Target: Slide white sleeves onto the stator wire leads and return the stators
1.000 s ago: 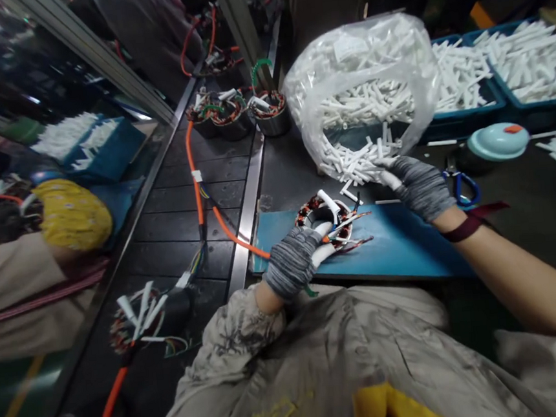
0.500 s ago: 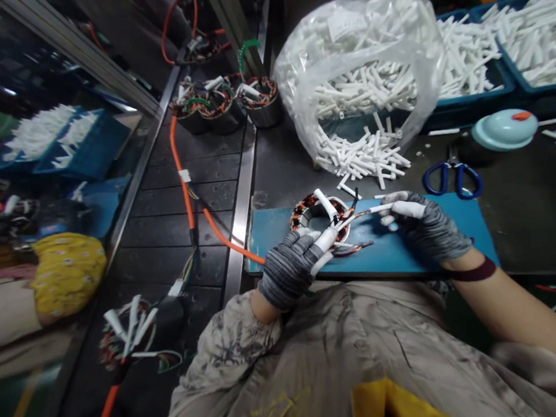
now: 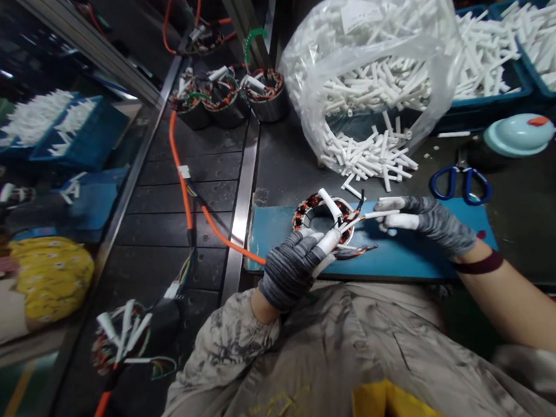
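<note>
A motor stator (image 3: 301, 218) with copper-coloured windings and white sleeves lies on a blue board (image 3: 394, 257). My left hand (image 3: 293, 267), in a grey glove with white fingertips, is closed at the stator's near side, pinching its lead wires (image 3: 350, 223). To the right, my gloved right hand (image 3: 420, 221) is closed with its fingertips on a thin white sleeve (image 3: 380, 214). The wires run up to the sleeve's left end and seem to enter it. Other dark-tipped leads (image 3: 359, 251) lie loose beside the stator.
A clear plastic bag (image 3: 307, 95) spills white sleeves (image 3: 371, 155). Blue bins (image 3: 515, 87) of sleeves stand behind. Blue-handled scissors (image 3: 461, 183) and a light-blue lidded container (image 3: 519, 135) sit at right. More stators (image 3: 266, 102) and an orange cable (image 3: 186, 210) occupy the conveyor at left.
My right hand and the white sleeve have shifted slightly toward the stator, leaving less bare wire showing. My left hand keeps its hold. The whole view has shifted a little.
</note>
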A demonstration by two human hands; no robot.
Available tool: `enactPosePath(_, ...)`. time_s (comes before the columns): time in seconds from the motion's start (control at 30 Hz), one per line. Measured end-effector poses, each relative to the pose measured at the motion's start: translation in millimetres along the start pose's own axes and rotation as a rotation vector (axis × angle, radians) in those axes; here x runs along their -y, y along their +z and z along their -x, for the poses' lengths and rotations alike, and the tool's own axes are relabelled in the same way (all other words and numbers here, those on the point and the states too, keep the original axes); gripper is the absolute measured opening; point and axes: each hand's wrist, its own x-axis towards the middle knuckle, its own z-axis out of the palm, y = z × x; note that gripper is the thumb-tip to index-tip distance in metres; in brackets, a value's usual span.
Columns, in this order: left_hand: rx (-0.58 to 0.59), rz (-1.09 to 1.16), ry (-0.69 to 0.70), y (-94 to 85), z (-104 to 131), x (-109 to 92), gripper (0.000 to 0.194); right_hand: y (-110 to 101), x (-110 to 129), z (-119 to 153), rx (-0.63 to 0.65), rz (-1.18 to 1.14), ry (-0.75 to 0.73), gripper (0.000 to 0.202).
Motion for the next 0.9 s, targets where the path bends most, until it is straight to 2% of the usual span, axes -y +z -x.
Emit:
enactPosePath(0.1, 0.000, -0.019, 0.018, -1.5, -1.7, 0.7, 0.035, 15.5, 14.1, -3.4, 0.062, 0.086, -0.077, 0.043)
enactPosePath(0.2, 0.071, -0.065, 0.017, -1.0, -5.4, -1.2, 0.037, 32.2, 27.0, -8.6, 0.145, 0.204, -0.137, 0.044)
enactPosePath(0.3, 0.131, -0.127, -0.030, 2.2, -8.5, -5.0, 0.039, 44.8, 36.5, -8.3, 0.050, 0.509, -0.258, 0.039)
enactPosePath(0.37, 0.106, -0.142, -0.045, 3.3, -9.5, -7.0, 0.039, 45.1, 36.9, -5.1, 0.042, 0.599, -0.304, 0.039)
enactPosePath(0.43, 0.067, -0.123, -0.033, 2.1, -10.2, -8.1, 0.039, 35.8, 31.0, -2.6, 0.083, 0.529, -0.297, 0.043)
enactPosePath(0.47, 0.053, -0.102, -0.021, 0.9, -10.6, -8.6, 0.039, 28.1, 26.2, -2.8, 0.045, 0.495, -0.294, 0.044)
enactPosePath(0.5, 0.042, -0.079, -0.013, -0.3, -11.0, -8.9, 0.040, 19.1, 20.7, -4.4, -0.049, 0.500, -0.297, 0.044)
enactPosePath(0.57, 0.021, -0.036, -0.007, -2.2, -12.0, -9.4, 0.042, 0.8, 9.1, -11.9, -0.285, 0.667, -0.300, 0.042)
enactPosePath(0.6, 0.019, -0.023, -0.002, -2.5, -12.5, -9.3, 0.043, -6.6, 3.8, -17.3, -0.361, 0.804, -0.289, 0.040)
enactPosePath(0.67, 0.018, -0.015, 0.022, -2.2, -13.1, -8.5, 0.043, -14.7, -4.9, -28.0, -0.366, 1.043, -0.235, 0.038)
enactPosePath(0.73, -0.004, -0.025, 0.068, -1.2, -12.8, -6.9, 0.038, -13.3, -9.5, -32.7, -0.338, 1.135, -0.212, 0.038)
enactPosePath(0.8, -0.039, -0.040, 0.109, -0.1, -11.4, -5.7, 0.033, -5.4, -9.7, -26.2, -0.369, 1.126, -0.259, 0.035)
enactPosePath(0.9, -0.067, -0.088, 0.105, 2.2, -7.6, -6.5, 0.029, 8.2, -5.9, 4.2, -0.541, 0.933, -0.374, 0.029)
